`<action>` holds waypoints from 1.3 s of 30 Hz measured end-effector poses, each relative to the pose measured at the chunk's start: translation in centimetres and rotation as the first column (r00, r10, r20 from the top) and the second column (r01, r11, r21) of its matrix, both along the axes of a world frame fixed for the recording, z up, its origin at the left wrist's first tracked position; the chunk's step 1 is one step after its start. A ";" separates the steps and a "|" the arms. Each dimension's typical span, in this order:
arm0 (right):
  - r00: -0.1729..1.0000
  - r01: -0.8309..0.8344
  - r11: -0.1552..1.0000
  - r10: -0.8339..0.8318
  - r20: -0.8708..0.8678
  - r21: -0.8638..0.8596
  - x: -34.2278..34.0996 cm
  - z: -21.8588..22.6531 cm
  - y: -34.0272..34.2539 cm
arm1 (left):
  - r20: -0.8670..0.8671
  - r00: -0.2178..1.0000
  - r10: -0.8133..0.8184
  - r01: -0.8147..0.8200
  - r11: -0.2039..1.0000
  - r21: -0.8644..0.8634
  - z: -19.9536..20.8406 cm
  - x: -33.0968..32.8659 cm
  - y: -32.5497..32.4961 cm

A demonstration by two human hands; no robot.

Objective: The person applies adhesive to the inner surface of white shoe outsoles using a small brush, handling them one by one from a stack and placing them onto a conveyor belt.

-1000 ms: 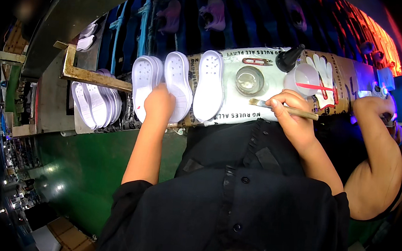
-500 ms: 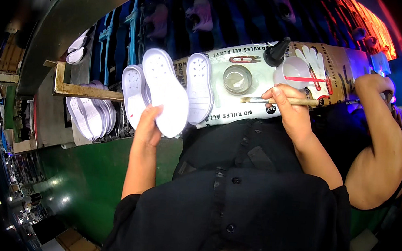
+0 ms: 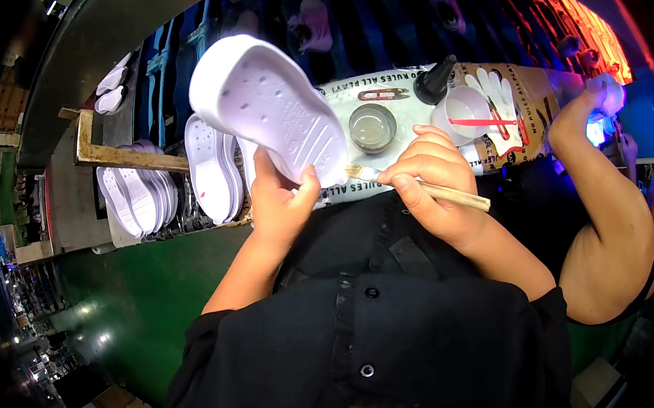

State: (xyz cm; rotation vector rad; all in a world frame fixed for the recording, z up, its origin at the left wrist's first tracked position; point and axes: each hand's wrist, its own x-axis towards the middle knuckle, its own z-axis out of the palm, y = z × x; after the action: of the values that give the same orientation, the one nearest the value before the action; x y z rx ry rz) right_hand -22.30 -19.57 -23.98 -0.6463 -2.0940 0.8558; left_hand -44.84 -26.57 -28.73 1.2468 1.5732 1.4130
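White shoe sole (image 3: 269,109) is lifted off the tabletop (image 3: 416,123), tilted with its inner face toward the person; the left hand (image 3: 282,201) grips it by its lower edge, fingers clenched on it, thumb up on the face; the right hand (image 3: 434,185) has its fingers wrapped around a wooden-handled brush (image 3: 419,186), the bristles touching the sole's lower right edge; just behind the brush a small round tin (image 3: 372,127) of cloudy liquid sits on the printed sheet that covers the tabletop; beside it stand a dark cone-shaped cap (image 3: 434,81) and a clear plastic cup (image 3: 462,111); more white soles (image 3: 212,169) lie to the left, some stacked; another person's bare arm (image 3: 602,223) leans in at the right.
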 end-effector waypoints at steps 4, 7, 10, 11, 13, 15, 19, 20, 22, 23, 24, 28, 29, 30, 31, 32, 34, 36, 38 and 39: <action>0.998 0.031 0.997 -0.035 0.053 0.077 -1.0 -0.4 -0.3 | -0.114 0.993 0.007 0.010 0.988 0.154 0.5 0.9 0.2; 0.991 0.073 0.990 -0.086 0.101 0.123 -1.1 -0.6 -0.5 | -0.151 0.989 0.001 0.025 0.985 0.173 0.6 0.8 0.2; 0.992 0.087 0.988 -0.098 0.082 0.124 -0.6 -0.9 -0.1 | -0.157 0.987 0.017 0.016 0.979 0.202 0.7 0.7 0.1; 0.992 0.084 0.989 -0.094 0.082 0.121 -0.3 -0.7 -0.1 | -0.157 0.987 0.019 0.013 0.980 0.199 0.6 0.6 0.1; 0.991 0.045 0.995 -0.056 0.117 0.092 0.0 -0.3 0.1 | -0.129 0.991 0.018 0.012 0.974 0.226 0.4 0.7 0.1; 0.993 0.028 0.992 -0.042 0.113 0.121 -0.6 -0.4 -0.1 | -0.145 0.989 0.014 0.019 0.973 0.228 0.3 0.7 0.2; 0.991 0.047 0.986 -0.067 0.119 0.163 -0.8 -1.0 -0.5 | -0.238 0.971 0.018 0.045 0.965 0.257 0.4 0.9 0.4; 0.991 0.042 0.986 -0.061 0.118 0.161 -0.6 -1.1 -0.4 | -0.265 0.964 0.025 0.048 0.963 0.264 0.4 0.9 0.5; 0.994 0.031 0.997 -0.039 0.105 0.075 0.0 -1.1 -0.1 | -0.195 0.981 0.012 0.051 0.947 0.316 0.2 1.0 0.7; 0.994 0.031 0.997 -0.039 0.106 0.073 -0.1 -1.1 -0.1 | -0.170 0.985 0.004 0.054 0.942 0.332 0.2 1.0 0.8; 0.997 0.034 0.997 -0.039 0.069 0.073 -0.3 -1.0 0.0 | -0.170 0.985 0.000 0.055 0.945 0.322 0.3 1.1 0.8; 0.996 0.040 0.993 -0.048 0.070 0.107 -1.1 -1.0 -0.5 | -0.151 0.989 0.002 0.050 0.940 0.338 0.5 1.3 1.1; 0.997 0.036 0.994 -0.043 0.068 0.106 -0.9 -1.1 -0.5 | -0.147 0.989 0.009 0.043 0.937 0.345 0.4 1.3 1.2; 0.997 0.017 0.995 -0.025 0.076 0.098 -0.6 -1.2 -0.4 | -0.166 0.985 0.035 0.029 0.930 0.366 0.3 1.2 1.2; 0.996 -0.002 0.996 -0.006 0.084 0.090 -0.4 -1.3 -0.3 | -0.177 0.983 0.049 0.021 0.926 0.376 0.2 1.0 1.2; 0.996 -0.003 0.996 -0.005 0.085 0.088 -0.3 -1.2 -0.2 | -0.184 0.981 0.062 0.014 0.923 0.385 0.2 1.0 1.3; 0.999 0.006 1.000 -0.007 0.046 0.021 -0.2 -1.0 0.1 | -0.227 0.973 0.054 0.031 0.935 0.354 0.4 0.8 1.2; 0.999 0.006 1.000 -0.007 0.040 0.023 -0.7 -1.1 -0.1 | -0.172 0.984 0.035 0.025 0.944 0.330 0.8 1.2 1.2; 0.999 0.005 1.000 -0.005 0.033 0.024 -0.9 -1.2 -0.1 | -0.103 0.994 0.021 0.013 0.949 0.314 0.7 1.3 1.2; 0.999 0.006 1.000 -0.007 0.038 0.029 -0.9 -1.3 -0.2 | -0.130 0.991 0.034 0.012 0.941 0.338 0.5 1.2 1.3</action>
State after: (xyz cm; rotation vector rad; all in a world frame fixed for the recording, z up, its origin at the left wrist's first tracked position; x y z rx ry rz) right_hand -23.16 -19.72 -25.29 -0.6586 -2.1337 0.8138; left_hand -43.63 -25.29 -28.22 1.5628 1.4646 1.6888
